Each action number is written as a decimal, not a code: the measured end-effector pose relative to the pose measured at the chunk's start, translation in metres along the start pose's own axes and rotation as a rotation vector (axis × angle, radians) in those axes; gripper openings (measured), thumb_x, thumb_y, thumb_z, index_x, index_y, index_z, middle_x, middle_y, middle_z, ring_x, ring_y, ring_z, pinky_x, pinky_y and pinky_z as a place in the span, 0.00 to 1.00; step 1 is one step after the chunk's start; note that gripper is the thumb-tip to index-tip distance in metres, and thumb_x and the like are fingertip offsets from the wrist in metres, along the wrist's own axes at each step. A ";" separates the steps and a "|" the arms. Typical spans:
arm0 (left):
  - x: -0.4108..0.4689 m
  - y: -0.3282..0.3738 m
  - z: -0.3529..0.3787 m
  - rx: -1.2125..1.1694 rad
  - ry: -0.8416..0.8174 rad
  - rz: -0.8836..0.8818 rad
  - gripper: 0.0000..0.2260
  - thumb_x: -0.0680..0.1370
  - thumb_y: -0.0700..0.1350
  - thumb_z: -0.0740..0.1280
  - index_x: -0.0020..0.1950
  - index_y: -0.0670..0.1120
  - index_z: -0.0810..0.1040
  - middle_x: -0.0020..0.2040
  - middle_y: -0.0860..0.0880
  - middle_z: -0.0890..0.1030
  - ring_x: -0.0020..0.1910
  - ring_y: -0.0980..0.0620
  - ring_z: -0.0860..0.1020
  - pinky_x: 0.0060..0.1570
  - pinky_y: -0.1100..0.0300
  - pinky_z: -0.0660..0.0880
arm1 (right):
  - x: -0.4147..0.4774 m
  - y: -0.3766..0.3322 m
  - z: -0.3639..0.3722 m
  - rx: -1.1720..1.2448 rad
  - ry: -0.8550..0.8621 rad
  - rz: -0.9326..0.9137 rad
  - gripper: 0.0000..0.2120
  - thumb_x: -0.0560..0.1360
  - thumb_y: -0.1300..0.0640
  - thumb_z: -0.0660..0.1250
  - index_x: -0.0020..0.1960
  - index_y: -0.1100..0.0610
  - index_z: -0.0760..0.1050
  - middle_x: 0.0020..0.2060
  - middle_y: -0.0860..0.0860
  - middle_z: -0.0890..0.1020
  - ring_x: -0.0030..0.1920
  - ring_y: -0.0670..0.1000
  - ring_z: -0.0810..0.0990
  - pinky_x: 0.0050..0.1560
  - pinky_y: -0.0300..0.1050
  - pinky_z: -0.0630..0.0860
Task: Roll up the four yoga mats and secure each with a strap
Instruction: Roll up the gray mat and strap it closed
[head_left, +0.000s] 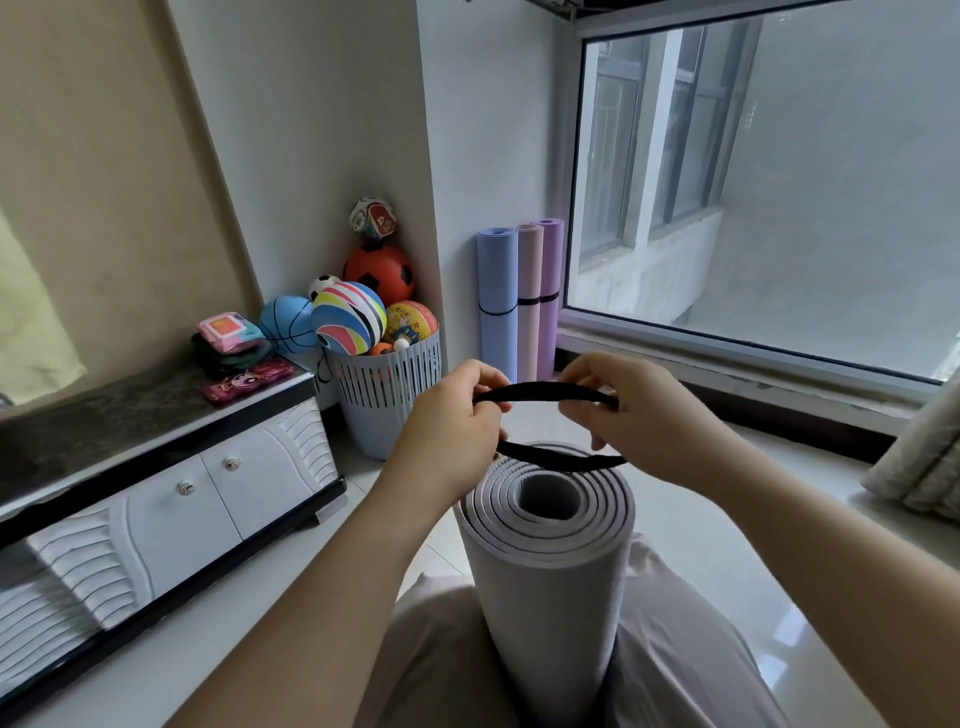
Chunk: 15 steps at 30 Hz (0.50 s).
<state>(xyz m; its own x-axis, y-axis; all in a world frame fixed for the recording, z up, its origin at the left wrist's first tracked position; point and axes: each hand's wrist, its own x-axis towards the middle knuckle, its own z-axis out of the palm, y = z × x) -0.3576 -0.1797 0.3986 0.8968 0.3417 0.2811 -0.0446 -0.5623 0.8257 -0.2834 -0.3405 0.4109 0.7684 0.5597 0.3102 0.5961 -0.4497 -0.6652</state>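
Observation:
A rolled grey yoga mat (550, 582) stands upright between my knees, its spiral end facing up. Just above that end I hold a black strap (545, 393) stretched into a loop. My left hand (457, 415) pinches the loop's left side and my right hand (628, 410) pinches its right side. The loop's lower band hangs at the mat's top rim. Against the far wall stand three rolled mats, a blue mat (497, 301), a pink mat (530, 296) and a purple mat (550, 291), each with a black strap around its middle.
A slatted basket (387, 400) heaped with balls stands by the wall corner. A low white cabinet (171, 493) with small items on top runs along the left. A big window (769, 197) with a raised sill fills the right; a folded cloth (919, 467) lies on the sill.

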 end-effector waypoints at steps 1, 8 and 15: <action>0.002 -0.001 -0.002 -0.005 -0.028 0.003 0.14 0.80 0.34 0.57 0.48 0.54 0.72 0.45 0.55 0.78 0.43 0.54 0.79 0.42 0.60 0.80 | 0.001 -0.002 -0.002 -0.048 -0.038 -0.021 0.02 0.77 0.59 0.66 0.48 0.53 0.77 0.36 0.45 0.80 0.27 0.40 0.77 0.28 0.29 0.69; 0.020 -0.006 -0.015 0.466 -0.173 0.331 0.25 0.74 0.29 0.59 0.65 0.53 0.68 0.58 0.50 0.67 0.52 0.51 0.73 0.49 0.55 0.75 | 0.033 0.015 -0.024 -0.404 -0.031 -0.019 0.10 0.79 0.55 0.64 0.49 0.56 0.83 0.36 0.54 0.82 0.36 0.56 0.78 0.40 0.50 0.75; 0.042 -0.010 -0.026 0.946 -0.333 0.572 0.17 0.78 0.36 0.62 0.62 0.54 0.75 0.64 0.51 0.68 0.50 0.48 0.77 0.42 0.59 0.73 | 0.042 0.015 -0.031 -0.284 -0.046 -0.055 0.04 0.72 0.55 0.73 0.44 0.53 0.79 0.35 0.45 0.78 0.33 0.44 0.73 0.32 0.27 0.68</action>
<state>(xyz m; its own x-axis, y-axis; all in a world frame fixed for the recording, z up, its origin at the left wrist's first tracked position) -0.3313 -0.1404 0.4152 0.9300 -0.2813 0.2364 -0.2602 -0.9585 -0.1170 -0.2350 -0.3450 0.4350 0.7255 0.6167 0.3055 0.6830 -0.5910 -0.4292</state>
